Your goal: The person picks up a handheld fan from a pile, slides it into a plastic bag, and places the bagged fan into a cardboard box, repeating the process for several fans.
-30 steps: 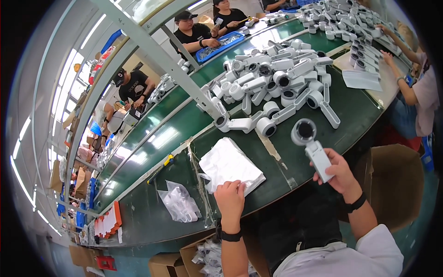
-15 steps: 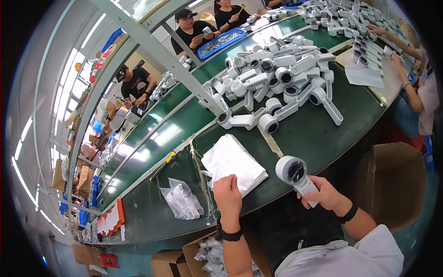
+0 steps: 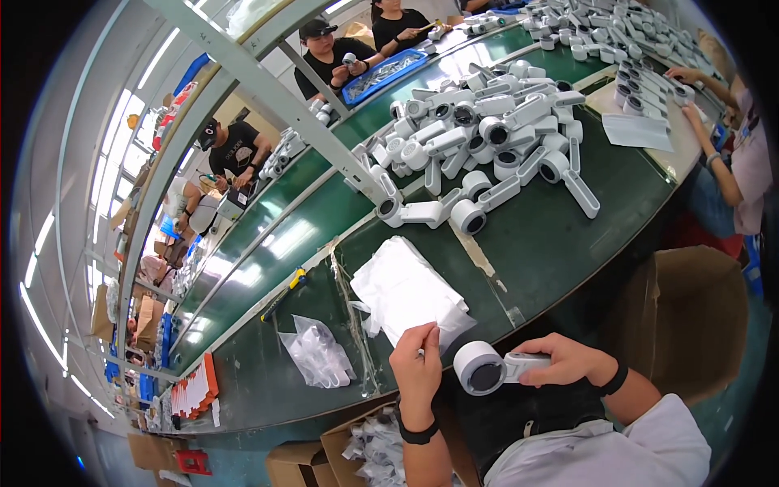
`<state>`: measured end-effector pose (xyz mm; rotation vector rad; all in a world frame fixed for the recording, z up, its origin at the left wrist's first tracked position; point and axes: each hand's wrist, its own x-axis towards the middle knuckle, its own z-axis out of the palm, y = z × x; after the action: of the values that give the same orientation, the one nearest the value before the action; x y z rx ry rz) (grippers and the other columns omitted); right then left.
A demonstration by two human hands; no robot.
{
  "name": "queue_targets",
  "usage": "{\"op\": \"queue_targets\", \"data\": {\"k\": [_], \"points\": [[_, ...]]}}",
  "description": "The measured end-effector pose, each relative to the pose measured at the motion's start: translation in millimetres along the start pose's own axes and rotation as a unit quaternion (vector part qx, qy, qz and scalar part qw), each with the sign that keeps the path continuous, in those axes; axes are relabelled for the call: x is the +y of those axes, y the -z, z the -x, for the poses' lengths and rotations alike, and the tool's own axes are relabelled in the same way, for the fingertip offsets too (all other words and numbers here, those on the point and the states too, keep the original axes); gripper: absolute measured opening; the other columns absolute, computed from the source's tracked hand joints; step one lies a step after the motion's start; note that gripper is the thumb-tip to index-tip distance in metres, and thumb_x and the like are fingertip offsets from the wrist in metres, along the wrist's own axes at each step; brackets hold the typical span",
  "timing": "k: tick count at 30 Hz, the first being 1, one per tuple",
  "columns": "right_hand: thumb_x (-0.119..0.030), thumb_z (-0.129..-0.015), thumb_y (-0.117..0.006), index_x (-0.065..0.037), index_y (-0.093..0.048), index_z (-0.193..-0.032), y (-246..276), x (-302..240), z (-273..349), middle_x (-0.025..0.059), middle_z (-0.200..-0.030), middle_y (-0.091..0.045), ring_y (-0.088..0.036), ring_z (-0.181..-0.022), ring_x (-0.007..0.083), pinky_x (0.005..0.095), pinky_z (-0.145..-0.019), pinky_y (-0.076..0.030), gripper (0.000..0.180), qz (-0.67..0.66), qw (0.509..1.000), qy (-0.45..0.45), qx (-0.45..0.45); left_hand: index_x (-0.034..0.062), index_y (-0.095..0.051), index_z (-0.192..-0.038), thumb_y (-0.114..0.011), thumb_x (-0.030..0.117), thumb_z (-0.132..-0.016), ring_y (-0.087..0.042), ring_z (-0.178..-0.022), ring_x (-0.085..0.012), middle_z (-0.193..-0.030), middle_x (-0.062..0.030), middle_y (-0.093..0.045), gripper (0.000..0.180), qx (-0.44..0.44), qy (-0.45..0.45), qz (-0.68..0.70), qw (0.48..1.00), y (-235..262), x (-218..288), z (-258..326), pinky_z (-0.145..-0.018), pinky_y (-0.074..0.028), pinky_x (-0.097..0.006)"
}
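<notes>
A: Which way does the white plastic device with the drum-shaped head and flat pale handle (image 3: 488,369) point?

B: Head to the left, handle to the right; its long axis lies nearly level across the view. The dark round face shows to the camera, tipped toward the person's body.

A: Where is it, and what has hold of it?

B: In the air, just off the near edge of the dark green counter (image 3: 560,252). The bare right hand (image 3: 565,361), black band at its wrist, is closed around the handle. Just beside the head, the bare left hand (image 3: 416,369) pinches thumb and fingers together at the near corner of a stack of thin white plastic film (image 3: 406,284) lying on the counter.

A: What differs from half a second ago?

B: The device is lower and levelled out of its upward slant, its head nearer the left hand. That hand has shifted rightward along the stack, and a translucent flap of film now spreads beside its fingertips.

A: Anything hard to see?

B: The right hand covers the handle's end. The contents of the crumpled clear plastic bag (image 3: 316,357) blur together, and the dark rim of the view cuts off the co-worker in pale pink (image 3: 755,162) at the far right.
</notes>
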<state>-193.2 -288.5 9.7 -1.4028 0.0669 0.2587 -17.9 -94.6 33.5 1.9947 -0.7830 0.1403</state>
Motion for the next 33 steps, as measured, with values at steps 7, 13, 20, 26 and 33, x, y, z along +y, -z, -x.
{"op": "queue_targets", "data": {"k": [7,13,20,26,33], "points": [[-0.024,-0.084,-0.069,-0.002,-0.058,-0.123,-7.0,-10.3,-21.3,0.0068,-0.084,-0.068,-0.064,-0.066,0.0109,0.0255,-0.063,-0.051,0.046,0.054,0.998,0.029,0.035,-0.0041,-0.068,-0.096,-0.066,0.006,-0.088,-0.06,-0.072,-0.0091,-0.084,-0.0051,-0.067,0.013,-0.012,0.096,0.124,0.988,-0.6,-13.2,8.1,-0.065,-0.047,-0.022],[-0.029,-0.082,-0.066,-0.003,-0.061,-0.118,-1.5,-14.4,-41.8,0.0139,-0.088,-0.068,-0.067,-0.078,0.0246,0.0327,-0.073,-0.052,0.044,0.196,0.976,0.055,0.075,-0.0044,-0.068,-0.099,-0.067,0.01,-0.09,-0.06,-0.076,-0.0087,-0.085,-0.0039,-0.067,0.017,0.002,0.191,0.219,0.957,8.1,-18.3,10.3,-0.069,-0.047,-0.021],[-0.029,-0.081,-0.068,-0.003,-0.063,-0.115,-6.1,-16.2,-46.1,0.0135,-0.087,-0.069,-0.068,-0.083,0.0225,0.0317,-0.076,-0.051,0.043,0.29,0.953,0.019,0.092,-0.001,-0.068,-0.094,-0.067,0.011,-0.089,-0.054,-0.068,-0.0069,-0.078,-0.0013,-0.064,0.013,0.01,0.148,0.182,0.972,10.2,-14.7,11.3,-0.061,-0.043,-0.021],[-0.027,-0.083,-0.067,-0.001,-0.062,-0.115,-11.2,-17.0,-52.4,0.0115,-0.084,-0.068,-0.067,-0.067,0.0183,0.0303,-0.065,-0.053,0.042,0.25,0.959,0.016,0.135,0.0012,-0.067,-0.092,-0.067,0.008,-0.086,-0.06,-0.074,-0.0191,-0.082,-0.0083,-0.064,0.009,-0.009,-0.033,-0.032,0.999,15.4,8.9,10.3,-0.066,-0.047,-0.028],[-0.016,-0.088,-0.066,0.002,-0.046,-0.132,-28.1,-1.8,-62.5,0.0053,-0.083,-0.065,-0.059,-0.058,0.0097,0.023,-0.051,-0.048,0.052,-0.044,0.99,-0.026,0.132,0.0026,-0.066,-0.091,-0.067,0.003,-0.081,-0.06,-0.08,-0.0309,-0.086,-0.0107,-0.062,0.011,-0.044,-0.181,-0.171,0.968,-10.6,44.6,29.2,-0.07,-0.048,-0.038]]}}
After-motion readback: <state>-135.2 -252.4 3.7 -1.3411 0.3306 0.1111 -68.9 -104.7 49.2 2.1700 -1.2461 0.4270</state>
